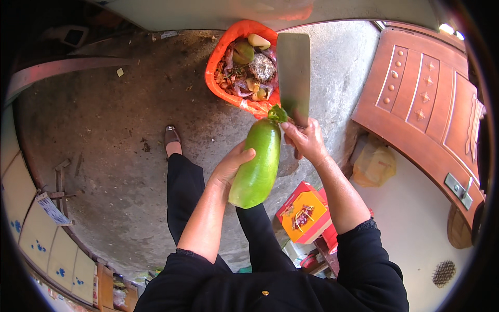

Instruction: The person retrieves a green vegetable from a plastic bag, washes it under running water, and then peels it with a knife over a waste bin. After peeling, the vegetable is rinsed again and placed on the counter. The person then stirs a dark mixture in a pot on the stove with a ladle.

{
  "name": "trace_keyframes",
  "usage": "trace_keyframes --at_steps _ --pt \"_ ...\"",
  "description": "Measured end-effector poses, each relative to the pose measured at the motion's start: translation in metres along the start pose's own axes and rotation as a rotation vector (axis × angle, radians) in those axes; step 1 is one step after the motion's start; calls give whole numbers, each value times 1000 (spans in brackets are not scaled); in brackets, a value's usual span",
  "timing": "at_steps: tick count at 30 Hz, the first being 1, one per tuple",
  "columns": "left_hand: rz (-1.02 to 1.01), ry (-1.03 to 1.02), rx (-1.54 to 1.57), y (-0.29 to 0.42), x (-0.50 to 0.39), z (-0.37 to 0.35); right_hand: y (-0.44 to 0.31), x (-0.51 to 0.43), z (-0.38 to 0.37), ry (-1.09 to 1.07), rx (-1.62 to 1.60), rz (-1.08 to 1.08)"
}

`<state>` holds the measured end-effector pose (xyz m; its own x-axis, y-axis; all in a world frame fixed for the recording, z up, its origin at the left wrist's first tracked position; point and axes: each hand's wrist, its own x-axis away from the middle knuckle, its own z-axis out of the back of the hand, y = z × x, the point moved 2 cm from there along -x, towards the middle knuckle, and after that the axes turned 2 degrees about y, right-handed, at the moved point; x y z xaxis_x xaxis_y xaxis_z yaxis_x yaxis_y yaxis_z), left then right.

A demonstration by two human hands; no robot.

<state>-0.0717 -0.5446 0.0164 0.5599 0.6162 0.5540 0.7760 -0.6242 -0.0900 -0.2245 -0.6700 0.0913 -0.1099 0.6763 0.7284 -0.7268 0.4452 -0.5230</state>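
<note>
A large green radish [257, 163] lies in my left hand [232, 163], its leafy stub [277, 114] at the upper end. My right hand [306, 140] grips the handle of a cleaver [294, 74], whose broad blade points away from me. The thumb and fingers of that hand are close to the leafy stub; whether they pinch it I cannot tell. Beyond the radish stands a waste bin lined with an orange-red plastic bag [212, 78]. It holds vegetable scraps [243, 52] and other refuse, and the blade overlaps its right edge in view.
A brown panelled door [413, 89] stands at the right, with a yellowish plastic bag [374, 165] by it. A red and yellow gift box [302, 216] is below my right forearm. A pale surface edge [187, 15] crosses the top. A small wooden stool or frame [60, 187] is at left.
</note>
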Motion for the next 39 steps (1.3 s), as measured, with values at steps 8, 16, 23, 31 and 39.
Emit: trace_keyframes --at_steps 8,16,23,31,39 --pt "-520 227 -917 26 -14 7 14 18 29 223 723 661" --pt "-503 169 -747 28 -21 -19 -2 1 33 90 806 557" --pt "-354 104 -766 28 -28 -20 29 -21 42 67 843 567" --pt "-591 289 -1027 34 -32 -18 27 -38 30 31 873 375" --pt "-535 -32 -888 21 -26 -67 52 -67 48 -70 1002 392"
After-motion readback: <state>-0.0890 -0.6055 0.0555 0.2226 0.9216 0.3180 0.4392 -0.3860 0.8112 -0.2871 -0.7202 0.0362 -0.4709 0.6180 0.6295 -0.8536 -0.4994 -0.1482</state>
